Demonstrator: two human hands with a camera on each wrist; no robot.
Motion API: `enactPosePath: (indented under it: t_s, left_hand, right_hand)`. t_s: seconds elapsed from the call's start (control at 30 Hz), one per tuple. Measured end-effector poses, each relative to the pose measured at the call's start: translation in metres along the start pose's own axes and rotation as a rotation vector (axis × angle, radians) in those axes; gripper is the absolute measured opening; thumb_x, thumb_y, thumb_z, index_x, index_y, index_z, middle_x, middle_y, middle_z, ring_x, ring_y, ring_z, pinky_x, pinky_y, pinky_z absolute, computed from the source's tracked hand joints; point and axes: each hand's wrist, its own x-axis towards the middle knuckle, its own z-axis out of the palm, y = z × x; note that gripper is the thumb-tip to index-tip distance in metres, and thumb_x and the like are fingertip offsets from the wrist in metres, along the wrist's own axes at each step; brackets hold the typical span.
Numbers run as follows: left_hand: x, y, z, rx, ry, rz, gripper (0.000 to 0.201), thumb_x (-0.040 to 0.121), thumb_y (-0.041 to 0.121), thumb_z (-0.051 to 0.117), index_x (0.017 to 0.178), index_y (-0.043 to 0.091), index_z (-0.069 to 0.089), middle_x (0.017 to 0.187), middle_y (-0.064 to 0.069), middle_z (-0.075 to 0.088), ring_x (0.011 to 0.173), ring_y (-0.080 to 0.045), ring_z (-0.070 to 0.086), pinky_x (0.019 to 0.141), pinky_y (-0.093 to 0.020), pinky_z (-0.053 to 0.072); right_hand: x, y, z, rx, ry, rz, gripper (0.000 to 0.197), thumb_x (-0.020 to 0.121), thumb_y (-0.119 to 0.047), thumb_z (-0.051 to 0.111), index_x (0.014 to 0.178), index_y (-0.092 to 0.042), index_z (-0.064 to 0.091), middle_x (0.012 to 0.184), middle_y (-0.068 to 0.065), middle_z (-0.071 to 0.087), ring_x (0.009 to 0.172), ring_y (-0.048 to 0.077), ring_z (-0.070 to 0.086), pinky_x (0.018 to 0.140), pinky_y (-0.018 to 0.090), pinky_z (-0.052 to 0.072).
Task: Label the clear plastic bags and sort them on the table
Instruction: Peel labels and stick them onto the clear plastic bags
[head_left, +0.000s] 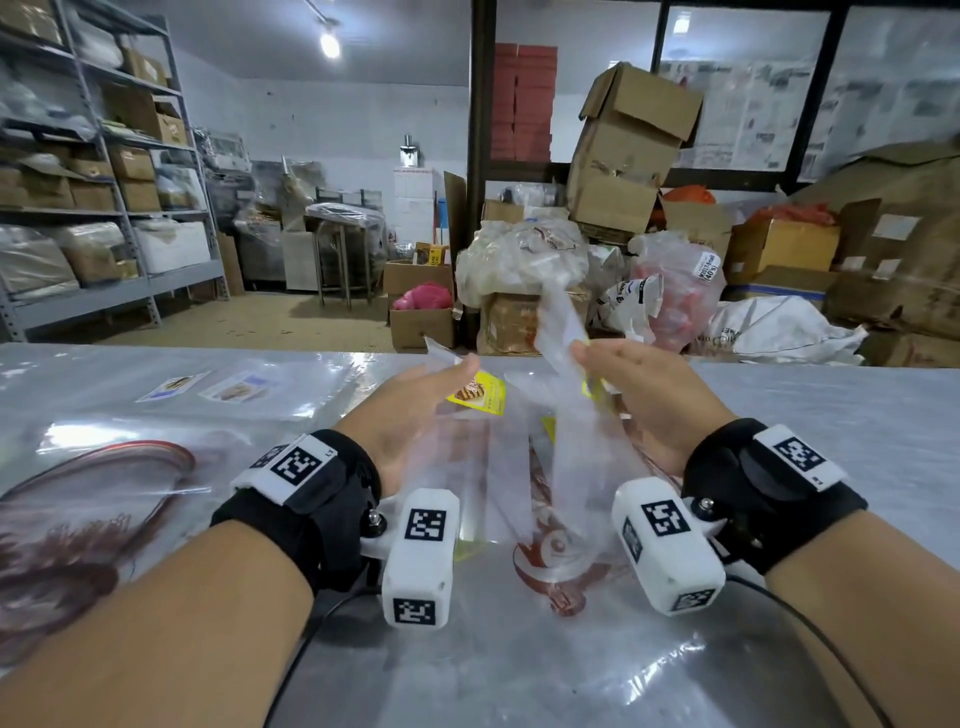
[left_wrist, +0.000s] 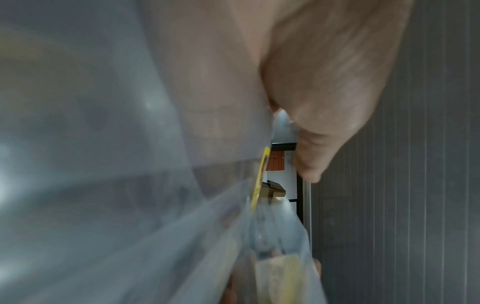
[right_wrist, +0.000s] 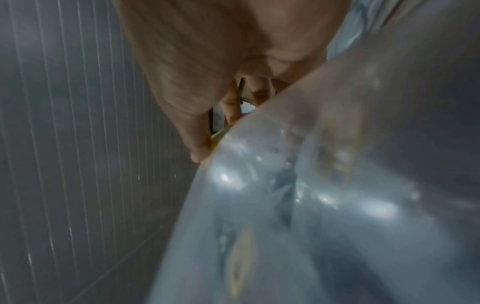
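Over the middle of the steel table (head_left: 831, 415), both hands hold clear plastic bags up. My left hand (head_left: 426, 387) has straight fingers, with a clear bag bearing a yellow label (head_left: 480, 396) lying against them. In the left wrist view the thumb (left_wrist: 309, 164) stands apart from that bag (left_wrist: 155, 144), whose yellow label edge (left_wrist: 261, 181) shows. My right hand (head_left: 623, 384) pinches a second clear bag (head_left: 558, 322) that sticks upward. The right thumb (right_wrist: 197, 144) presses on that bag's edge (right_wrist: 285, 185).
Two clear bags with picture labels (head_left: 174, 387) (head_left: 240, 387) lie flat at the far left of the table. Bags with red print lie at the near left (head_left: 93, 499) and under my hands (head_left: 561, 556). Cardboard boxes (head_left: 623, 156) and shelving (head_left: 104, 208) stand beyond the far edge.
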Motion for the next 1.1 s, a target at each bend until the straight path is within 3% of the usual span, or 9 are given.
enactPosePath:
  t_s: [0.13,0.23,0.33,0.43,0.6,0.77,0.87,1.0,1.1]
  left_hand:
    - [0.000,-0.001,0.004,0.064,-0.055,-0.040,0.093,0.067,0.059,0.085,0.136,0.005,0.056,0.127,-0.021,0.068,0.109,-0.036,0.069,0.095,-0.049,0.056]
    - [0.000,-0.006,0.005,0.072,-0.025,-0.012,0.065,0.078,0.021,0.086,0.134,0.000,0.058,0.123,-0.022,0.069,0.104,-0.035,0.069,0.078,-0.039,0.061]
    - [0.002,-0.007,0.003,0.106,0.079,-0.011,0.038,0.089,-0.011,0.063,0.127,-0.004,0.061,0.119,-0.026,0.070,0.111,-0.041,0.068,0.087,-0.043,0.058]
    - [0.006,-0.005,-0.001,0.109,0.188,-0.016,0.037,0.079,0.007,0.067,0.115,0.000,0.062,0.117,-0.028,0.069,0.113,-0.044,0.065,0.099,-0.047,0.049]
    - [0.016,-0.008,-0.010,0.019,0.292,-0.041,0.045,0.079,0.030,0.059,0.117,0.007,0.068,0.122,-0.021,0.069,0.121,-0.042,0.061,0.110,-0.057,0.042]
    - [0.007,-0.002,-0.005,0.050,0.302,-0.070,0.053,0.069,0.034,0.058,0.114,0.009,0.068,0.125,-0.019,0.066,0.123,-0.038,0.058,0.114,-0.053,0.038]
    - [0.001,0.002,0.000,0.089,0.314,-0.075,0.014,0.093,0.023,0.057,0.093,0.011,0.065,0.107,-0.013,0.064,0.104,-0.030,0.056,0.106,-0.041,0.039]
    - [0.006,-0.002,-0.004,0.106,0.332,-0.076,0.018,0.100,0.018,0.050,0.086,0.014,0.060,0.103,-0.010,0.056,0.097,-0.026,0.047,0.095,-0.039,0.038]
    - [0.007,-0.003,-0.004,0.120,0.328,-0.073,0.016,0.102,0.017,0.049,0.099,0.011,0.064,0.100,-0.008,0.058,0.088,-0.020,0.049,0.085,-0.033,0.039]
  right_hand:
    - [-0.002,0.009,0.014,-0.068,-0.060,-0.044,0.031,0.079,-0.036,0.075,0.101,-0.014,0.071,0.079,-0.005,0.066,0.067,0.007,0.060,0.067,0.025,0.049]
    - [-0.001,0.006,0.013,-0.027,-0.125,-0.030,0.009,0.094,-0.022,0.066,0.102,-0.019,0.067,0.088,-0.003,0.063,0.064,0.006,0.056,0.070,0.024,0.053]
    - [-0.001,0.003,0.009,0.016,-0.190,0.010,0.015,0.098,-0.009,0.060,0.112,-0.016,0.062,0.111,0.009,0.069,0.083,0.015,0.071,0.080,0.026,0.061]
    - [0.004,0.006,0.003,-0.108,-0.069,-0.033,0.024,0.092,0.000,0.067,0.113,-0.012,0.062,0.120,0.017,0.068,0.095,0.024,0.070,0.078,0.027,0.058]
    - [0.005,0.013,-0.007,-0.492,-0.081,0.090,0.067,0.067,-0.025,0.092,0.126,-0.015,0.063,0.123,0.002,0.060,0.110,0.016,0.059,0.073,0.021,0.043]
    - [0.001,0.012,-0.008,-0.696,-0.168,0.145,0.050,0.065,-0.032,0.093,0.108,-0.018,0.072,0.092,-0.010,0.063,0.084,0.005,0.056,0.067,0.015,0.041]
    - [0.006,0.014,-0.009,-0.657,-0.127,0.119,0.036,0.070,-0.024,0.091,0.102,-0.015,0.076,0.091,-0.006,0.068,0.080,0.006,0.058,0.060,0.014,0.041]
    - [0.010,0.016,-0.010,-0.557,-0.032,0.079,0.011,0.085,-0.019,0.080,0.090,-0.011,0.075,0.084,-0.002,0.071,0.067,0.005,0.058,0.053,0.014,0.041]
    - [0.009,0.012,-0.013,-0.507,0.041,-0.033,0.043,0.096,-0.030,0.065,0.059,-0.017,0.049,0.046,-0.010,0.045,0.041,0.007,0.036,0.047,0.021,0.033]
